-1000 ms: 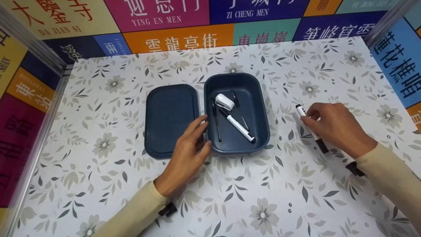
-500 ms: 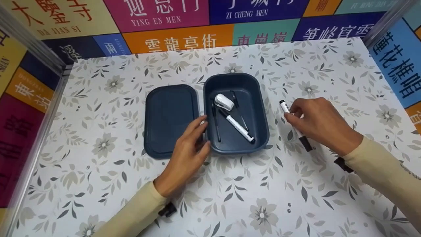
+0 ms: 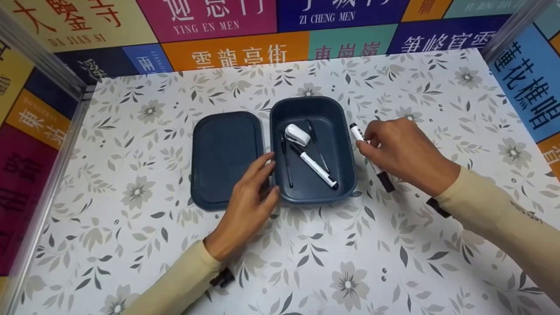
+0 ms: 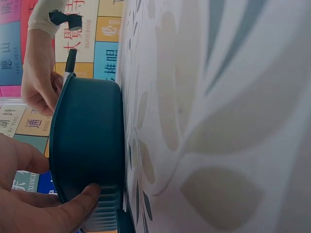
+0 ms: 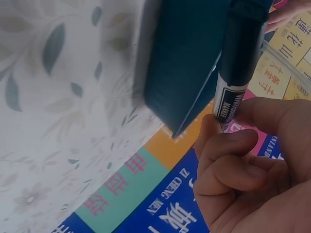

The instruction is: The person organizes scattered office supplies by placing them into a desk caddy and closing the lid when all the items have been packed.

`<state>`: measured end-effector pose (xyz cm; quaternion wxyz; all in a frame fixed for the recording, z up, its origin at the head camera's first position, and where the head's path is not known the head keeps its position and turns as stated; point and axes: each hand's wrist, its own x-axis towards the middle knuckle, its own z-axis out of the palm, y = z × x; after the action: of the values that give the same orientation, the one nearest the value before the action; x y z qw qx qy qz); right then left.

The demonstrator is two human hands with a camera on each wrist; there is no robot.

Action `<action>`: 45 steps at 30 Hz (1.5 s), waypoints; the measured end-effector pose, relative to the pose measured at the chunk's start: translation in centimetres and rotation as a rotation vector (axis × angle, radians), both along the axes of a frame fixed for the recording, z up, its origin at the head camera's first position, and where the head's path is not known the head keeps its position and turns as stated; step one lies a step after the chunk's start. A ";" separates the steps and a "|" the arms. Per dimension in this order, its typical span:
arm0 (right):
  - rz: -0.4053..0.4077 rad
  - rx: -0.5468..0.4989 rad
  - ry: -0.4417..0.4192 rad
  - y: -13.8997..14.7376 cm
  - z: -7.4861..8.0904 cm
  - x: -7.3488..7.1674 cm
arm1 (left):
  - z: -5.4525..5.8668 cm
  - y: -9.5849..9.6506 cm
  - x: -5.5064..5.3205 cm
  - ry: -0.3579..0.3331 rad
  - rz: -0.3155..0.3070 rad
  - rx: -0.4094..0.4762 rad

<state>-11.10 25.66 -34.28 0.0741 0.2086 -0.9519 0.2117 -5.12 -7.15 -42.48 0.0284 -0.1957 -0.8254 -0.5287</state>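
Note:
A dark blue plastic box (image 3: 343, 153) stands uncovered on the table. Against its near left side rest the fingers of my left hand (image 3: 247, 201); the left wrist view shows the thumb along the outer wall. To the right of the box, my right hand (image 3: 407, 151) pinches a white whiteboard marker (image 5: 240, 58) with dark ends between thumb and fingers. That marker slants just outside the right rim. Inside the box lie another white marker (image 3: 314, 167), two slim dark pens (image 3: 287, 166) and a small white rounded object (image 3: 297, 134), which looks like a mini stapler.
The box's dark blue lid (image 3: 225, 162) lies flat to the left, close beside the box and partly behind my left hand. A floral cloth (image 3: 175, 253) covers the table. Colourful panels with lettering (image 3: 236, 52) stand along the back and sides.
My right hand has carried the marker leftward and slightly away from me, up to the box's right side. The left hand, box, lid and contents have stayed put.

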 end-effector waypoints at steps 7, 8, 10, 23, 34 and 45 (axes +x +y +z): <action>0.032 -0.008 -0.002 -1.7 0.2 -1.0 | 0.0 0.0 -0.1 0.009 -0.008 0.013; 0.036 -0.006 -0.001 -1.9 0.2 -1.2 | 0.0 0.0 -0.1 0.012 -0.008 0.014; 0.038 -0.003 -0.009 -2.3 0.2 -1.5 | 0.0 0.0 -0.1 0.014 -0.007 0.013; 0.023 0.008 -0.067 -3.9 -0.2 -3.9 | -0.2 0.0 -0.1 0.001 -0.003 0.014; -0.009 0.046 -0.073 -4.9 -0.8 -5.3 | -0.2 0.0 -0.1 0.020 0.002 0.007; -0.041 0.072 -0.130 -5.5 -1.4 -6.4 | 0.0 0.0 0.0 -0.011 -0.008 0.000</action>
<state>-17.48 20.15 -35.64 0.0088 0.1774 -0.9658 0.1891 -5.14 -7.18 -42.49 0.0218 -0.1960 -0.8249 -0.5298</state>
